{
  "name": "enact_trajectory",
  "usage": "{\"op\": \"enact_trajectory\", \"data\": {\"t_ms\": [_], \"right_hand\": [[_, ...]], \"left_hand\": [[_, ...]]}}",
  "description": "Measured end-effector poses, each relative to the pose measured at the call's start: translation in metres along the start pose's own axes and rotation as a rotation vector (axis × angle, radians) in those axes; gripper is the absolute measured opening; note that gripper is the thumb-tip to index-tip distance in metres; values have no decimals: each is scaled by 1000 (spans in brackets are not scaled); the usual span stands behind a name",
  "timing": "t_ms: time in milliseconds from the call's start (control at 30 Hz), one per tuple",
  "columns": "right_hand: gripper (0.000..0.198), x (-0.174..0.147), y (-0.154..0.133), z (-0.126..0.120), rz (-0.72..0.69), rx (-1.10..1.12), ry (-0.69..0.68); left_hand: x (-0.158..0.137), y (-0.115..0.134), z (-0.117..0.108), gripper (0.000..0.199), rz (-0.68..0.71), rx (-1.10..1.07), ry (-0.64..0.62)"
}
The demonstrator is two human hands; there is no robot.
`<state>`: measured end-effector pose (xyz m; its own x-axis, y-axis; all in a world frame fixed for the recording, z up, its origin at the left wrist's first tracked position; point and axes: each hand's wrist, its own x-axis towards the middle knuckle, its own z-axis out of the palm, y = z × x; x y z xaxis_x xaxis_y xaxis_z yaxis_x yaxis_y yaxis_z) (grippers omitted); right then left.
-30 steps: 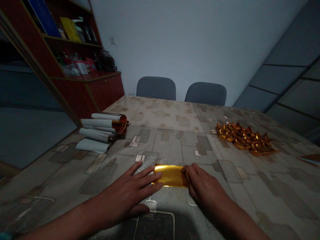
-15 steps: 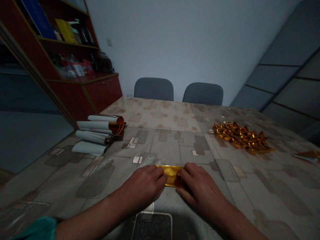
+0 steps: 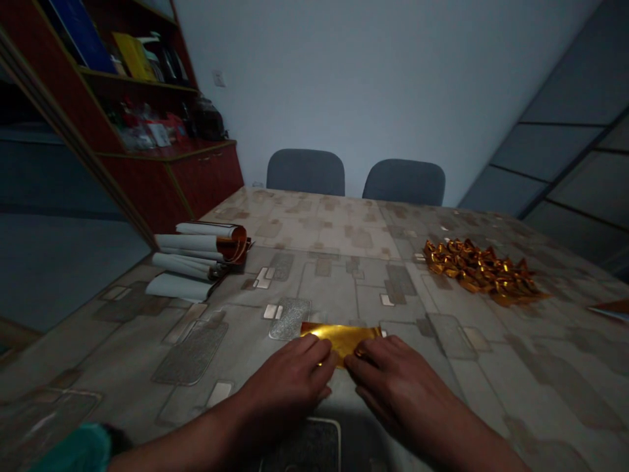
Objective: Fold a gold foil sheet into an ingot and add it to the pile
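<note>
A strip of shiny gold foil paper (image 3: 344, 337) lies on the patterned tabletop (image 3: 314, 282) close in front of me. My left hand (image 3: 302, 370) has its fingers bent and pressed together on the paper's near left part. On the near right part, my right hand (image 3: 386, 373) pinches the paper's lower edge with curled fingers. Both thumbs are partly hidden beneath the hands. The paper's far edge shows beyond the fingertips.
A cluster of folded gold foil pieces (image 3: 481, 272) sits to the right. Rolled or bent sheets (image 3: 196, 262), white outside and copper-gold inside, lie to the left. Another foil sheet (image 3: 612, 309) is at the right edge. Two grey chairs (image 3: 305, 172) stand behind the table.
Both hands have shifted slightly toward me along the paper, to its near edge. More of the gold surface and its far corners now show. The view has tilted slightly.
</note>
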<state>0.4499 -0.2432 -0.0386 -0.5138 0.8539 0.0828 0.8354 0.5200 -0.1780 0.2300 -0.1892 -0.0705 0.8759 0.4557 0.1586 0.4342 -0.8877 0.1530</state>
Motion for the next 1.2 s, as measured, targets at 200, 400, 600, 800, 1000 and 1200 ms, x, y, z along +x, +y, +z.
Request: {"op": "enact_trajectory", "data": {"t_ms": [200,400,600,800,1000,1200], "right_hand": [[17,-6,-6,-3,-9,6,9],[24,-11,5,16,-59,-77,149],[11,-17,22,33,-78,-117,312],[17,-16,19,20,40,-134,292],[21,-5,6,12,96,-176,266],[18,6,-1,29,43,-183,357]], "left_hand": [[-15,-11,12,64,63,-79,54],[-22,-17,-1,60,67,-53,11],[-38,-30,-21,53,118,112,-25],[-40,-40,-31,35,183,135,57],[-5,-28,-31,15,76,121,-21],[4,-22,-23,9,130,245,-24]]}}
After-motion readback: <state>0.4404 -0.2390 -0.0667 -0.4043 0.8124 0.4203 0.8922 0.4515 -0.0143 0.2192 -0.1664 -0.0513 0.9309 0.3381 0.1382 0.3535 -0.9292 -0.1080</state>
